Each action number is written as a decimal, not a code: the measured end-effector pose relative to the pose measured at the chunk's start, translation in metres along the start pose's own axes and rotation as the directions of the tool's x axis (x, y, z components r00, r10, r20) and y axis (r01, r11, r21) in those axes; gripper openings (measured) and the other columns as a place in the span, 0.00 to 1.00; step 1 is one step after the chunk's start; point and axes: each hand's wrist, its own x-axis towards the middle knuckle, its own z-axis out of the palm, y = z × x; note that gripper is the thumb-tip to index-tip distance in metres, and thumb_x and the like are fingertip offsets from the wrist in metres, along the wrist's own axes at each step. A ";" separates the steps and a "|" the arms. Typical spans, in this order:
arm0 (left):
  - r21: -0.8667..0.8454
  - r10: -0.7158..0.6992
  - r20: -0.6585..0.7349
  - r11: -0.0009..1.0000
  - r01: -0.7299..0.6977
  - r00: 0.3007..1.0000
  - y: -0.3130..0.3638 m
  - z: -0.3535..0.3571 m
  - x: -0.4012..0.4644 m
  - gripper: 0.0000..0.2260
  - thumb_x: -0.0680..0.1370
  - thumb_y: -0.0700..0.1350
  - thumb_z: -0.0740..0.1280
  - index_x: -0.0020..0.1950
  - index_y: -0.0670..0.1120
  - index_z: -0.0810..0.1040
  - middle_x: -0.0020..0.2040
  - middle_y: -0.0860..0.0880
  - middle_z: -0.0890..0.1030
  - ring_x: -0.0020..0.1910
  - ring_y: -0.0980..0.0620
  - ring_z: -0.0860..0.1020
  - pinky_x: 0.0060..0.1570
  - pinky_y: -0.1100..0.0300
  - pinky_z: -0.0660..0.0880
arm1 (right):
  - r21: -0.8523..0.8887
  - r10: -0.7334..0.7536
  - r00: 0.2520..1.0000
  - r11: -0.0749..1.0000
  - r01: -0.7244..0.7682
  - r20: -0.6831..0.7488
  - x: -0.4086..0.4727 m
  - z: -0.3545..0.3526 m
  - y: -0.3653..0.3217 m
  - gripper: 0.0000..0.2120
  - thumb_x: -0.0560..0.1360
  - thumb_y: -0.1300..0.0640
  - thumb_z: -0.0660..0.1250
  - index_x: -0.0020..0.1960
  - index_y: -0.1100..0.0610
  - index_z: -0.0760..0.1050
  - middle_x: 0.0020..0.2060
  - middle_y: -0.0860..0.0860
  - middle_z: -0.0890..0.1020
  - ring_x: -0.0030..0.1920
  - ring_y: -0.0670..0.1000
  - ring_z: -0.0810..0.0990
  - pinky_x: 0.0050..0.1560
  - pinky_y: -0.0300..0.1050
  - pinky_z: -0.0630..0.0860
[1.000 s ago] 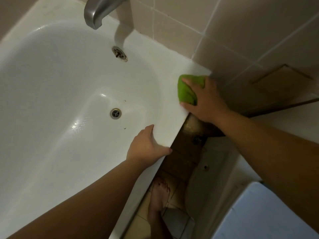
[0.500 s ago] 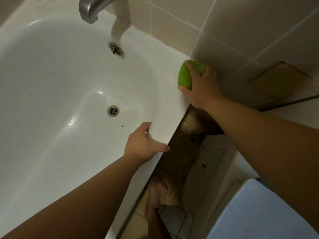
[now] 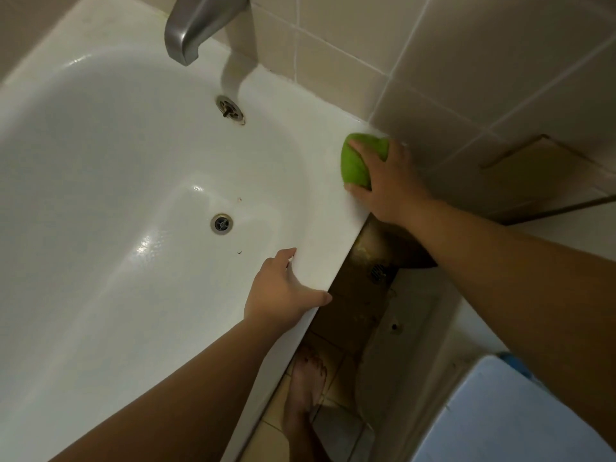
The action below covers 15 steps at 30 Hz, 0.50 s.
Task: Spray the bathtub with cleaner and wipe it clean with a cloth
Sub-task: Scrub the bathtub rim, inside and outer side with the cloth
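the right hand lies on a green cloth and presses it down on the rim of the white tub, at the corner where the rim meets the tiled wall. the fingers are curled over the bunched cloth and the thumb touches the rim at the near side of the cloth, so the hand holds the cloth and pushes on it at the same time. the cloth is between the palm and the rim, just beside the wall, and part of it comes out under the fingers toward the inside of the tub. the left hand rests on the same rim, nearer to the person and well apart from the cloth. its fingers are bent over the inner edge into the tub and the thumb is stretched along the outer edge, so it grips the rim and holds nothing else. in the bottom of the tub there is a round drain, with a few small dark specks near it, and the wet surface shines. higher on the end wall of the tub is an overflow fitting, and above it a grey metal spout comes out from the wall. below the rim, on the tiled floor, a bare foot stands close to the tub. a floor drain is seen in the dark gap beside the tub, and a pale blue lid is in the lower right corner.
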 end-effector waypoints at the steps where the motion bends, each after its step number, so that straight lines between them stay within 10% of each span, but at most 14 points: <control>1: 0.003 -0.001 -0.005 1.000 0.001 1.000 0.000 0.001 -0.001 0.47 0.60 0.63 0.80 0.76 0.54 0.67 0.62 0.53 0.74 0.62 0.50 0.74 0.61 0.46 0.78 | -0.002 0.037 0.999 0.999 -0.037 -0.013 0.012 0.001 -0.008 0.36 0.79 0.37 0.63 0.82 0.40 0.52 0.75 0.64 0.58 0.72 0.69 0.60 0.71 0.65 0.65; 10: 0.114 -0.015 -0.047 0.993 0.020 0.999 -0.022 0.006 -0.024 0.43 0.59 0.60 0.79 0.71 0.51 0.69 0.59 0.53 0.74 0.58 0.50 0.74 0.56 0.46 0.78 | 0.078 -0.470 0.879 0.882 0.465 0.078 -0.081 0.039 -0.035 0.33 0.77 0.38 0.67 0.80 0.42 0.62 0.71 0.59 0.65 0.71 0.62 0.65 0.72 0.61 0.65; 15: 0.141 -0.048 -0.054 0.988 0.055 0.997 -0.045 0.008 -0.046 0.42 0.59 0.63 0.77 0.69 0.53 0.69 0.58 0.55 0.74 0.57 0.51 0.74 0.55 0.48 0.80 | 0.102 -0.172 0.985 0.980 0.173 -0.022 -0.056 0.031 -0.020 0.34 0.78 0.39 0.66 0.80 0.40 0.57 0.73 0.60 0.60 0.72 0.64 0.61 0.72 0.65 0.66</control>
